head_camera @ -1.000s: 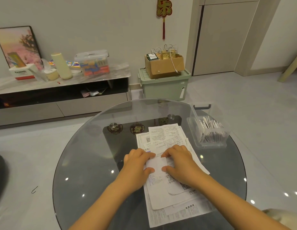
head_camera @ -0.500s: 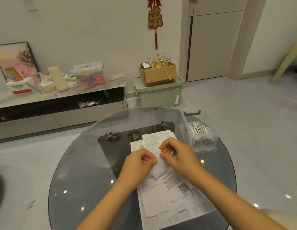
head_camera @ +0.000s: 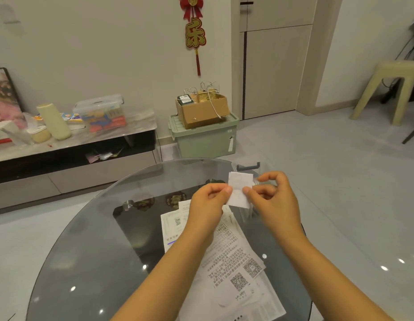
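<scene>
A second ago both hands pressed the small white paper [head_camera: 238, 191] flat on the pile of papers [head_camera: 229, 269]. Then they picked it up. The left hand [head_camera: 208, 202] and the right hand [head_camera: 273, 200] went up and away from the pile, over to the right. Now each hand pinched one side of the small white paper, up in the air above the glass table [head_camera: 85, 262]. The paper and hands came to hide most of the clear box [head_camera: 247, 166]. The head looked up more, so a stool [head_camera: 396, 89] came into view.

Cardboard box [head_camera: 202, 112], green bin [head_camera: 204, 142], plastic stool [head_camera: 397, 72]
</scene>
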Motion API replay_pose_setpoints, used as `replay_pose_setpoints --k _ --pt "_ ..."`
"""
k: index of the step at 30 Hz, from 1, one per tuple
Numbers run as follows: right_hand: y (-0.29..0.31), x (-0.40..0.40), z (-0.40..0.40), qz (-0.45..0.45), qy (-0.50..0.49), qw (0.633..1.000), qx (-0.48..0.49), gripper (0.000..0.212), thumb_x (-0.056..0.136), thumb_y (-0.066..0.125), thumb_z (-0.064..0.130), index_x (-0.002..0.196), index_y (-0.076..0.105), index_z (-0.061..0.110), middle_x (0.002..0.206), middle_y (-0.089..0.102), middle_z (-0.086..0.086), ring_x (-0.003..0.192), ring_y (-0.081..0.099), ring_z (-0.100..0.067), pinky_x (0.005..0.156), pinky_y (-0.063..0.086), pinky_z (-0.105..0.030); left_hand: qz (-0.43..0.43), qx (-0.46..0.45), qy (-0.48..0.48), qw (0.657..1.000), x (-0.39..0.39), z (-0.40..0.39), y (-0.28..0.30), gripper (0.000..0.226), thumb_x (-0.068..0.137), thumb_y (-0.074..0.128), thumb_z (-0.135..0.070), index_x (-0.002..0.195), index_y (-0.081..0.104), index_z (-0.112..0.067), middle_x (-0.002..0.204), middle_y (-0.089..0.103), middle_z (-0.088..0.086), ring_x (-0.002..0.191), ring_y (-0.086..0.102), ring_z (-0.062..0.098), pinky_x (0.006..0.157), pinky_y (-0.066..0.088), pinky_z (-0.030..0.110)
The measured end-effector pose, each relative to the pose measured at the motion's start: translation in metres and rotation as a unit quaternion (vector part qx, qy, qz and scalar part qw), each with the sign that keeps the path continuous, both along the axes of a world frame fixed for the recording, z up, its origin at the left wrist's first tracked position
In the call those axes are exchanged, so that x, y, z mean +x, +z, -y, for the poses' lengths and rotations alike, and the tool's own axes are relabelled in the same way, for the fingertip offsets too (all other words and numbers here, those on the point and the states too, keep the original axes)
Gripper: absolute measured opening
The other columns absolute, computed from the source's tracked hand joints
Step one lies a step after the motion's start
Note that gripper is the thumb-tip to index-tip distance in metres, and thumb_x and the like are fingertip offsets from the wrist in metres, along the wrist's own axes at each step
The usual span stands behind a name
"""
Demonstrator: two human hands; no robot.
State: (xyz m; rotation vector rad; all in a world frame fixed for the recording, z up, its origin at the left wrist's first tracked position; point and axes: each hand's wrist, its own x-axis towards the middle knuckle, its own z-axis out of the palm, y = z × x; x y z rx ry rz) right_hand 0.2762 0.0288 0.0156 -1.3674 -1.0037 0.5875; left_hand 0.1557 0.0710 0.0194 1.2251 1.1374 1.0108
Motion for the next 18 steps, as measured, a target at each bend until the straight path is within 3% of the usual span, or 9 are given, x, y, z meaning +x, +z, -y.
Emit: replay_pose_setpoints --k 3,5,8,11,13,18 --pt "0.004 0.017 -0.005 0.075 -0.054 0.995 0.023 0.018 0.083 0.069 0.014 0.09 0.054 0.022 0.077 0.065 0.009 0.068 0.061 0.002 0.054 0.043 -0.006 -0.018 0.024 -0.016 0.999 0.02 -0.009 0.002 0.009 0.091 0.061 -0.021 0.098 0.065 -0.017 0.089 0.068 -0.005 0.074 0.06 0.001 0.058 0.042 0.01" --pt "0.005 0.03 -0.009 0.139 -0.081 0.987 0.025 0.012 0.084 0.067 0.013 0.09 0.062 0.021 0.079 0.064 0.014 0.072 0.061 -0.003 0.06 0.043 -0.005 -0.063 0.089 -0.021 0.994 0.03 -0.016 0.001 0.008 0.091 0.059 -0.018 0.097 0.065 -0.018 0.089 0.068 -0.005 0.077 0.059 0.002 0.063 0.043 0.009" --pt "0.005 0.051 -0.015 0.227 -0.121 0.966 -0.01 0.018 0.086 0.062 0.009 0.102 0.066 0.016 0.084 0.064 0.006 0.072 0.057 -0.007 0.063 0.04 -0.008 -0.171 0.209 -0.057 0.961 0.045 -0.028 -0.004 0.014 0.093 0.055 -0.016 0.098 0.067 -0.021 0.088 0.063 -0.011 0.082 0.055 0.003 0.071 0.041 0.009" --pt "0.004 0.068 -0.019 0.267 -0.136 0.952 -0.059 0.029 0.086 0.057 0.004 0.112 0.062 0.014 0.098 0.062 0.0 0.08 0.054 -0.013 0.069 0.038 -0.019 -0.347 0.335 -0.134 0.866 0.058 -0.042 -0.01 0.027 0.094 0.045 -0.023 0.109 0.067 -0.024 0.111 0.063 -0.009 0.11 0.046 0.011 0.096 0.029 0.028" --pt "0.004 0.072 -0.02 0.274 -0.131 0.95 -0.071 0.031 0.085 0.056 0.001 0.113 0.062 0.013 0.103 0.063 -0.002 0.082 0.054 -0.014 0.071 0.039 -0.02 -0.436 0.389 -0.189 0.789 0.064 -0.048 -0.011 0.043 0.089 0.032 -0.033 0.117 0.064 -0.027 0.119 0.06 -0.007 0.115 0.04 0.014 0.096 0.02 0.032" --pt "-0.001 0.079 -0.027 0.324 -0.115 0.933 -0.103 0.035 0.082 0.054 -0.003 0.114 0.061 0.008 0.113 0.058 -0.004 0.09 0.052 -0.014 0.074 0.033 -0.014 -0.48 0.444 -0.276 0.704 0.076 -0.059 -0.018 0.073 0.077 0.005 -0.044 0.122 0.062 -0.03 0.112 0.051 -0.002 0.108 0.036 0.015 0.093 0.02 0.032"
